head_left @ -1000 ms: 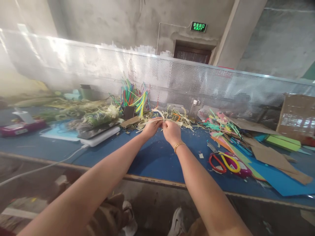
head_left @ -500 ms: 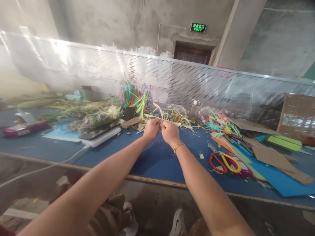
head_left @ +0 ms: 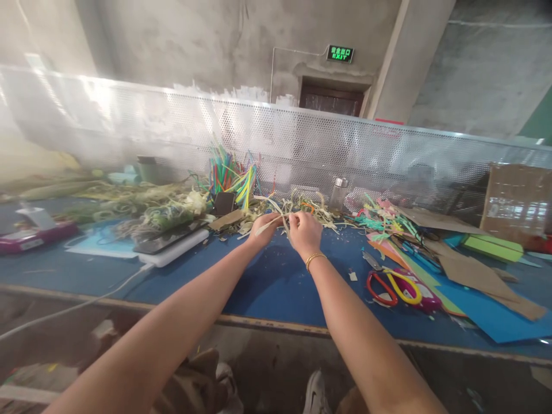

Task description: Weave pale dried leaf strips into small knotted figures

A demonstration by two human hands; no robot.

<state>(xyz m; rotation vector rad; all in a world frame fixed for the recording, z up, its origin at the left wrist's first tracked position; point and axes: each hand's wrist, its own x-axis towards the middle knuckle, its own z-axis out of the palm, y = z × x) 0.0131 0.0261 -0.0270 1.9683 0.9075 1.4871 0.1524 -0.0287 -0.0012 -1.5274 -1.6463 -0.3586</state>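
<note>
Both my arms reach out over a blue table (head_left: 276,287). My left hand (head_left: 264,227) and my right hand (head_left: 304,231) are closed close together, each pinching pale straw-like strips (head_left: 271,221) that stick out between them. A gold bracelet sits on my right wrist. Just beyond the hands lies a heap of pale leaf strips (head_left: 302,208). Which fingers grip which strip is hard to tell.
Colourful straws (head_left: 230,172) stand behind the heap before a perforated metal screen (head_left: 302,144). A white scale with a phone (head_left: 172,238) lies left. Red and yellow scissors (head_left: 393,286), coloured paper and cardboard (head_left: 474,273) lie right. A small bottle (head_left: 338,192) stands at the screen.
My hands have shifted slightly to the right and drawn apart a little, turning the strips between them; the view has tilted slightly.
</note>
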